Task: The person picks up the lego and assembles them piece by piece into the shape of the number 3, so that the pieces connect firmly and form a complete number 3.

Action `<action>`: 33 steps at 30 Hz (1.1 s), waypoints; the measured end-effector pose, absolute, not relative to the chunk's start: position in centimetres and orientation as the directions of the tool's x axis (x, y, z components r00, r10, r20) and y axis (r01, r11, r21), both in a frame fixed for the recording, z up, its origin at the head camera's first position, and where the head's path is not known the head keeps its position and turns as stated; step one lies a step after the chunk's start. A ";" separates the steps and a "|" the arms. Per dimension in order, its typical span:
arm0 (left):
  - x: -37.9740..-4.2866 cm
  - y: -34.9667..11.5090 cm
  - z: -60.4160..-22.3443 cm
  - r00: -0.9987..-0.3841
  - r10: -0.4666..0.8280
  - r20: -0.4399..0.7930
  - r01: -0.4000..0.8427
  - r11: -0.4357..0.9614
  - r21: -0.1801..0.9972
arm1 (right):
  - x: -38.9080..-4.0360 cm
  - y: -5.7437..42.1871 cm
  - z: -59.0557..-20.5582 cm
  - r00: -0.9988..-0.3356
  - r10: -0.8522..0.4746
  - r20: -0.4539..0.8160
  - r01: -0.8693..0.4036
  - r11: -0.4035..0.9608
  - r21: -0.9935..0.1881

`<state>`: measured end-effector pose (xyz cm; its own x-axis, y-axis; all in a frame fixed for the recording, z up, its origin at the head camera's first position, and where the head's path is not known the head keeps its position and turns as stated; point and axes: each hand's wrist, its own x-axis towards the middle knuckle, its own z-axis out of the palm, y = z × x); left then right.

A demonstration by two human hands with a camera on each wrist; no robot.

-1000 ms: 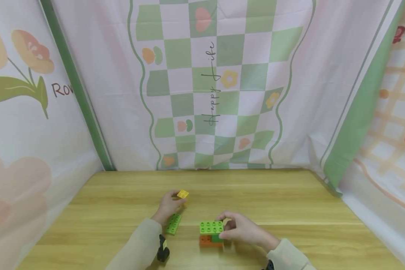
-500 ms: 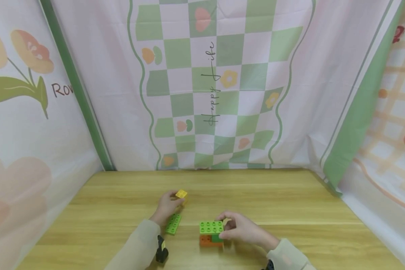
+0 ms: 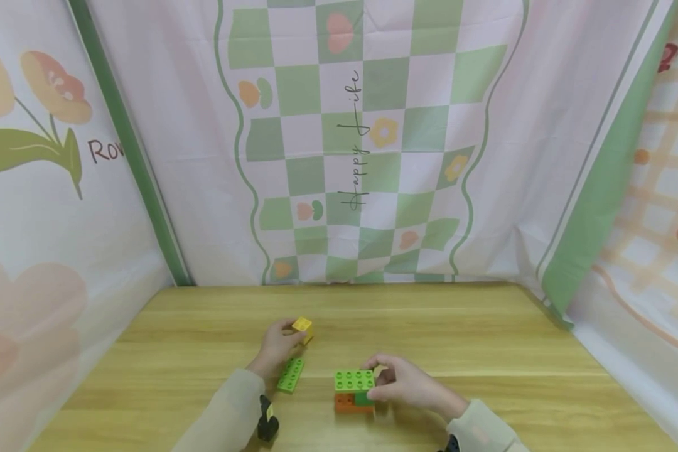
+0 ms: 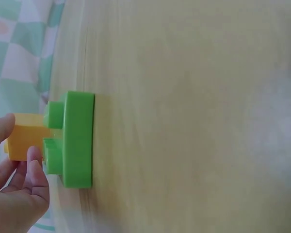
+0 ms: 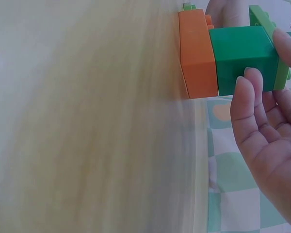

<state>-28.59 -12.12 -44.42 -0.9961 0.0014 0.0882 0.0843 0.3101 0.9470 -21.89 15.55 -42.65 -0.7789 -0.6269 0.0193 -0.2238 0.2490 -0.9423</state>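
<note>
Between thumb and fingers, my left hand pinches a yellow building block, upright with its studs up. Just nearer to me lies a light green studded plate, apart from the other bricks. My right hand grips the right side of a small stack. An orange brick forms its base, a dark green block sits on the orange one's right part, and a second light green plate tops it. In the right wrist view, the thumb is on the top plate and fingertips touch the dark green block.
Everything is on a wooden table. A patterned curtain hangs along its back edge, with more printed cloth at both sides. Black straps with a small device sit at the wrists.
My left hand has shifted slightly left and down with the yellow block, which has tipped from a slant to more upright. The right hand and the stack have stayed in place.
</note>
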 end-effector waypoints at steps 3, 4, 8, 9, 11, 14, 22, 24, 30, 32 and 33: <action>-28.5 -12.1 -44.4 -0.997 0.002 0.078 0.075 0.299 0.951 | -21.9 15.5 -42.7 -0.781 -0.625 0.015 -0.219 0.250 -0.943; -28.5 -12.1 -44.5 -0.998 -0.005 0.062 0.058 0.282 0.958 | -21.9 15.5 -42.7 -0.781 -0.624 0.015 -0.218 0.250 -0.943; -28.6 -12.2 -44.7 -0.999 -0.010 0.033 0.029 0.268 0.963 | -21.8 15.5 -42.6 -0.780 -0.625 0.011 -0.210 0.245 -0.946; -28.6 -12.2 -44.6 -1.000 -0.007 0.029 0.026 0.259 0.965 | -21.8 15.5 -42.6 -0.780 -0.626 0.009 -0.207 0.244 -0.948; -28.5 -12.2 -44.6 -1.000 -0.001 0.026 0.025 0.251 0.968 | -21.8 15.5 -42.6 -0.780 -0.626 0.007 -0.203 0.241 -0.949; -28.5 -12.2 -44.4 -0.999 0.008 0.043 0.043 0.268 0.963 | -21.8 15.6 -42.6 -0.780 -0.626 0.008 -0.203 0.241 -0.949; -28.0 -12.1 -43.5 -0.994 0.072 0.079 0.097 0.305 0.947 | -21.9 15.6 -42.6 -0.773 -0.635 0.015 -0.207 0.230 -0.951; -27.8 -12.0 -43.2 -0.993 0.087 0.080 0.104 0.320 0.942 | -22.0 15.6 -42.7 -0.771 -0.637 0.017 -0.210 0.229 -0.950; -27.1 -11.8 -42.3 -0.987 0.135 0.090 0.134 0.372 0.918 | -22.1 15.6 -42.7 -0.767 -0.641 0.013 -0.213 0.236 -0.948; -27.0 -11.7 -42.0 -0.984 0.156 0.091 0.144 0.372 0.917 | -22.0 15.6 -42.7 -0.768 -0.640 0.011 -0.212 0.237 -0.948; -26.9 -11.6 -42.0 -0.981 0.170 0.099 0.157 0.371 0.915 | -22.0 15.6 -42.7 -0.770 -0.638 0.010 -0.211 0.240 -0.948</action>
